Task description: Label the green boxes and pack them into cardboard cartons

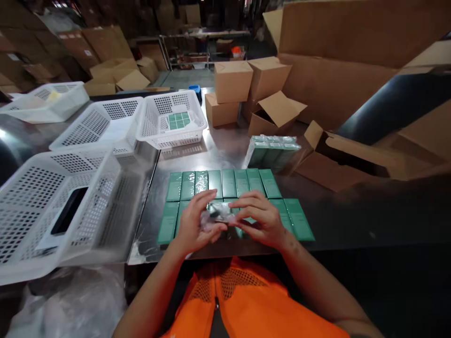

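**Metal tabletop [220,155] bearing cartons [232,82] and baskets [176,140]**

Green boxes [229,183] lie in two rows. Above the nearer row, the left hand [195,220] has its grip half-closed around a small plastic-wrapped item [221,212]; the right hand [260,217] holds its other end.

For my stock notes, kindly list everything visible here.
Table: one, grey, centre
Small boxes: many (back row eight), green, table centre
Wrapped item: one, clear wrapping, centre
Wrapped pack: one, green, behind boxes
Baskets: four, white, left
Gridded item: one, green, rightmost basket
Flat object: one, black, nearest basket
Cartons: many, brown, right, background
Small object: one, blue, behind baskets
Rack: one, grey, background
Plastic: uncounted, clear, lower left
Vest: one, orange, bottom
Left hand, right hand: two, bare, centre
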{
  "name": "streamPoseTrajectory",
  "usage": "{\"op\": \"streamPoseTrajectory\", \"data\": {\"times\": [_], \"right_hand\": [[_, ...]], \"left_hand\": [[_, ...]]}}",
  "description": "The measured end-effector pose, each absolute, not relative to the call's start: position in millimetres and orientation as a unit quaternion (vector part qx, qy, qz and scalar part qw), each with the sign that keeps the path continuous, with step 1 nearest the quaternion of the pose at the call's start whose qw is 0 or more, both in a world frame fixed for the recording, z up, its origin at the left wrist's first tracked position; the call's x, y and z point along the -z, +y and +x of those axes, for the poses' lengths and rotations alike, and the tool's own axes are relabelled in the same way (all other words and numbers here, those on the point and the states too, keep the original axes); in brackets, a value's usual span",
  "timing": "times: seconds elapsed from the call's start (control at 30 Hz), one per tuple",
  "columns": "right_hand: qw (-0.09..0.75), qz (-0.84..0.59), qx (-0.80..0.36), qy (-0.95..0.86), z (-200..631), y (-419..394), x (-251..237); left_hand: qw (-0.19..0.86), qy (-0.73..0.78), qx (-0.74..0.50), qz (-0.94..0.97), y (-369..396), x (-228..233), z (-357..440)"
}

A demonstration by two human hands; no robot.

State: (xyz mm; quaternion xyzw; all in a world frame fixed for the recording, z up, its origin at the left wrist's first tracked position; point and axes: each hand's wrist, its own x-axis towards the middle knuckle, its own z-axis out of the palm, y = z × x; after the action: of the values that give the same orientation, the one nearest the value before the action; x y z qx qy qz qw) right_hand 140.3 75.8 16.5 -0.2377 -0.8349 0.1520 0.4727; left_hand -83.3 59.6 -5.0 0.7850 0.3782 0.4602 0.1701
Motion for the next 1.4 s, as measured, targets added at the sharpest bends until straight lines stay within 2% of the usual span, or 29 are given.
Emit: {"op": "streamPoseTrajectory", "data": {"times": [0.1,0.2,0.3,0.4,0.47,0.6,0.67,0.77,0.83,0.9,0.97,1.1,1.2,1.3,1.4], "right_hand": [[0.507,-0.167,-0.205,-0.820,136.5,80.1,-14.8],[0.507,-0.107,-0.276,-0.810,137.8,85.5,-13.7],[0.476,-0.112,-0.305,-0.817,141.7,91.1,-17.4],[0.441,-0.155,-0.233,-0.853,145.9,95.0,-26.1],[0.409,-0.167,-0.150,-0.885,149.1,95.7,-33.6],[0.356,-0.207,-0.009,-0.911,157.3,91.5,-47.5],[0.356,-0.217,-0.012,-0.909,159.8,87.5,-51.8],[0.375,-0.149,-0.140,-0.904,157.2,82.2,-55.1],[0.374,-0.085,-0.243,-0.891,153.1,81.1,-56.5],[0.367,-0.068,-0.281,-0.884,150.1,81.9,-58.2],[0.365,-0.113,-0.222,-0.897,149.4,82.9,-60.3],[0.316,-0.204,-0.014,-0.927,149.6,80.2,-63.0],[0.266,-0.209,0.043,-0.940,148.7,76.3,-63.4],[0.255,-0.201,0.016,-0.946,150.8,75.3,-65.0],[0.272,-0.139,-0.099,-0.947,155.8,75.5,-68.4]], "left_hand": [[0.083,0.314,-0.422,0.846,60.8,-8.0,-86.4],[0.065,0.286,-0.392,0.872,63.5,-18.7,-89.1],[0.144,0.231,-0.391,0.879,65.9,-25.6,-90.7],[0.219,0.209,-0.342,0.890,67.0,-29.4,-90.5],[0.160,0.235,-0.283,0.916,66.7,-32.0,-89.3],[-0.045,0.275,-0.193,0.941,63.2,-46.2,-86.6],[-0.087,0.279,-0.183,0.938,61.5,-57.4,-86.5],[-0.106,0.275,-0.200,0.934,62.6,-71.8,-89.0],[-0.101,0.268,-0.215,0.934,65.7,-77.1,-92.1],[-0.076,0.255,-0.226,0.937,68.9,-79.4,-95.6],[-0.024,0.229,-0.233,0.945,70.1,-80.7,-98.4],[0.123,0.158,-0.213,0.956,65.8,-85.0,-100.6],[0.166,0.129,-0.173,0.962,61.6,-89.3,-102.1],[0.078,0.156,-0.136,0.975,58.6,-93.1,-106.1],[-0.059,0.194,-0.131,0.971,56.3,-95.7,-111.8]]}}
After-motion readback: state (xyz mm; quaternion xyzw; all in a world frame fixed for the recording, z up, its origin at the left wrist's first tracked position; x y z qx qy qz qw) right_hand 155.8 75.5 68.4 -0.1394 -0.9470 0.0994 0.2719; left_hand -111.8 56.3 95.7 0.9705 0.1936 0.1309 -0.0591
